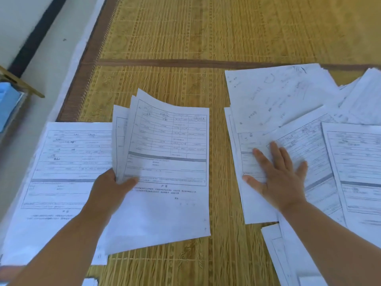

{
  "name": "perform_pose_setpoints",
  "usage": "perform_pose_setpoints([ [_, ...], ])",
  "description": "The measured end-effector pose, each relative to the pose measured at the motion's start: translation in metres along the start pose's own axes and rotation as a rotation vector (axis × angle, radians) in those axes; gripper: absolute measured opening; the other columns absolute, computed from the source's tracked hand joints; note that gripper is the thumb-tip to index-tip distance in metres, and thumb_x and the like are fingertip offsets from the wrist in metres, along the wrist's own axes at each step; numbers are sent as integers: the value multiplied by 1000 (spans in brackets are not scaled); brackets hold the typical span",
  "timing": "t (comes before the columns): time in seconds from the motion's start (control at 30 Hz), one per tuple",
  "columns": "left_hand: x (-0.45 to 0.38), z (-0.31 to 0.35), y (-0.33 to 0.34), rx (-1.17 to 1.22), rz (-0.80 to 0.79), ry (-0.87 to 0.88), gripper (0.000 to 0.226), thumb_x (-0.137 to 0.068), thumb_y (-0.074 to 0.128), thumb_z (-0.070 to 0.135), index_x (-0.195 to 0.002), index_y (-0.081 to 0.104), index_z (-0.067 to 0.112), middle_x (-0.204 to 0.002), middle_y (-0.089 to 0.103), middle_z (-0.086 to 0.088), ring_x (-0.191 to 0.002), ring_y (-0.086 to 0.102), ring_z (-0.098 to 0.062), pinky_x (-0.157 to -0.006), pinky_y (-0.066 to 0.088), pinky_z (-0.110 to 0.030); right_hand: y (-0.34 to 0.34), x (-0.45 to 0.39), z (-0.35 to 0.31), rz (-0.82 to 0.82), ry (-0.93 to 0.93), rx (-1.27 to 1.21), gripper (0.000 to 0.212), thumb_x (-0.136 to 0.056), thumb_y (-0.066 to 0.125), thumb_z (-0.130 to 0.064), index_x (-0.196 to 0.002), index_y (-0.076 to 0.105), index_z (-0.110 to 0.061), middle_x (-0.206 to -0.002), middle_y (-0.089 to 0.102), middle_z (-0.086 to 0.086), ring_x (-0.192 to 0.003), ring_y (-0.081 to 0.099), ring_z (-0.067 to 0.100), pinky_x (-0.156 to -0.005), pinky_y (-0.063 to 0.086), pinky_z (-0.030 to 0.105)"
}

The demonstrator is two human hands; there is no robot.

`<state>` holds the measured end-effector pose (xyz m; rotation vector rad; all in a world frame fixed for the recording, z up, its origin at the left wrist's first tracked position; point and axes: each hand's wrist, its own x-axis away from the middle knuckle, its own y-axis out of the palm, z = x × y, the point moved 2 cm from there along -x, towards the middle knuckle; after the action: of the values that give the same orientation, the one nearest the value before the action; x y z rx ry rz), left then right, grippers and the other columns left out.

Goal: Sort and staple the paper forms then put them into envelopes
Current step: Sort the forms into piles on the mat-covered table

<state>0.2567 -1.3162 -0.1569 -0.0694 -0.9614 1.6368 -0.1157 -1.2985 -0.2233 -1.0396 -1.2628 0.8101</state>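
Across the floor lies a woven mat [206, 38], yellow with a dark brown border and a brown seam running across it. Along the mat's right edge spreads a loose pile [288, 96] of printed and handwritten forms, overlapping at several angles and running out of view. At the mat's left edge, partly off the border, lies a single form [68, 157] face up. Between these two, over the mat's near middle, a sheaf [165, 162] of several forms is raised and fanned, its top corners curling. At the far left, beyond the mat, a blue box [8, 104] sits beside a wooden bar; it is too blurred to tell more.

The left hand [111, 190] grips the sheaf at its left edge, thumb on the top sheet and fingers curled behind. The right hand [278, 178] lies flat on the pile, fingers straight and spread, palm down on the sheets nearest the mat's middle, holding nothing.
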Motion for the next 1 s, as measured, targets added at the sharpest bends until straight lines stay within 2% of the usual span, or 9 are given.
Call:
perform_pose_setpoints([
  [0.17, 11, 8, 4, -126, 119, 65, 64, -82, 74, 18, -136, 39, 18, -109, 57, 0, -92, 55, -19, -71, 43, -27, -11, 0, 3, -44, -62, -99, 95, -64, -2, -88, -149, -8, -48, -161, -19, -5, -148, -15, 17, -114, -3, 60],
  [0.23, 24, 8, 2, -146, 213, 147, 75, -83, 72, 13, -145, 31, 16, -129, 48, -6, -109, 52, -23, -89, 46, -36, -24, 15, 10, 98, -61, -323, 88, -74, 9, -80, -153, 10, -39, -163, -5, -2, -150, -2, 18, -116, -1, 56],
  [0.33, 64, 14, 17, -307, 255, 462, 60, -82, 68, 0, -136, 44, 7, -136, 44, -13, -128, 41, -27, -109, 33, -41, -28, 63, 43, 380, 34, -529, 64, -89, 36, -52, -143, 43, -19, -159, 25, 8, -144, 27, 28, -116, 14, 56],
  [0.43, 126, 10, 64, -377, 37, 608, 44, -83, 67, 1, -124, 58, 15, -135, 49, -3, -128, 41, -18, -106, 34, -35, -10, 124, 92, 438, 223, -581, 51, -84, 46, -37, -124, 61, -10, -146, 45, 15, -105, 60, 41, -105, 34, 54],
  [0.5, 171, 2, 96, -345, -140, 653, 43, -82, 66, 1, -121, 60, 20, -131, 51, 4, -123, 41, -9, -102, 39, -31, 2, 163, 121, 399, 314, -581, 53, -81, 43, -41, -117, 65, -8, -138, 52, 17, -75, 63, 36, -94, 44, 56],
  [0.67, 251, -24, 159, -436, -521, 826, 60, -64, 79, 15, -117, 53, 26, -128, 46, 9, -116, 48, -7, -91, 47, -20, 33, 228, 148, 207, 257, -391, 40, -86, 58, -33, -121, 64, -14, -139, 52, 13, -103, 64, 39, -101, 38, 60],
  [0.8, 281, -25, 171, -342, -535, 645, 46, -96, 51, 17, -140, 41, 26, -143, 34, 16, -137, 30, -1, -109, 16, -8, 36, 260, 156, 121, 274, -435, 48, -83, 72, -14, -129, 60, -19, -146, 47, 7, -123, 54, 33, -109, 32, 58],
  [0.93, 291, -10, 174, -132, -530, 321, 42, -98, 46, 14, -136, 44, 32, -132, 49, 16, -120, 46, 1, -95, 31, -8, 24, 276, 180, 118, 281, -436, 48, -86, 70, -16, -132, 57, -15, -148, 45, 7, -95, 67, 27, -93, 50, 48],
  [1.0, 290, 2, 182, -86, -578, 260, 40, -97, 45, 10, -131, 49, 31, -127, 55, 12, -114, 50, 2, -87, 37, -3, 20, 277, 192, 98, 330, -471, 51, -88, 66, -19, -137, 52, -16, -147, 45, 3, -104, 64, 25, -89, 49, 39],
])
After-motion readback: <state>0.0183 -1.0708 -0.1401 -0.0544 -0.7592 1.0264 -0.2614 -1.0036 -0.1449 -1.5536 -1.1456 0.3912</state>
